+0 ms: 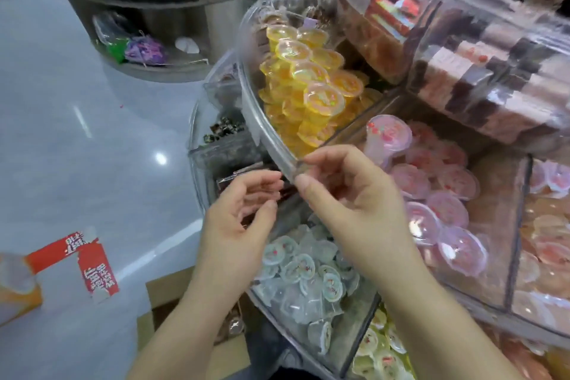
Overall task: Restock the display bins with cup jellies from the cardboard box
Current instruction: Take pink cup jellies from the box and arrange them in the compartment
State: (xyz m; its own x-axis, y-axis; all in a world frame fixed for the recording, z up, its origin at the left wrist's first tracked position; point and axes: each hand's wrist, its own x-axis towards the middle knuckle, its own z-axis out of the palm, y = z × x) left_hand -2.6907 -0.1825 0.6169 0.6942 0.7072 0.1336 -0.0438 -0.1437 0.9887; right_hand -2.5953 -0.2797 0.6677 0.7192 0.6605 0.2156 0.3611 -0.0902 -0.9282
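Observation:
Yellow cup jellies (311, 83) are piled high in a raised clear bin with a curved rim (265, 133). My right hand (348, 197) pinches the near corner of that rim between thumb and forefinger. My left hand (243, 216) hovers just to its left, fingers curled and apart, holding nothing. Pink cup jellies (438, 194) fill the bin to the right, and pale whitish cup jellies (305, 271) lie in the bin under my wrists. A brown cardboard box (166, 290) stands open on the floor below my left forearm, its contents mostly hidden.
Peach jellies (546, 256) and greenish jellies (379, 348) fill neighbouring bins. Wrapped sweets sit in upper clear bins (481, 77). A red-and-white carton (92, 262) lies on the grey floor (61, 102) at the left. Another round display stand (138, 25) is behind.

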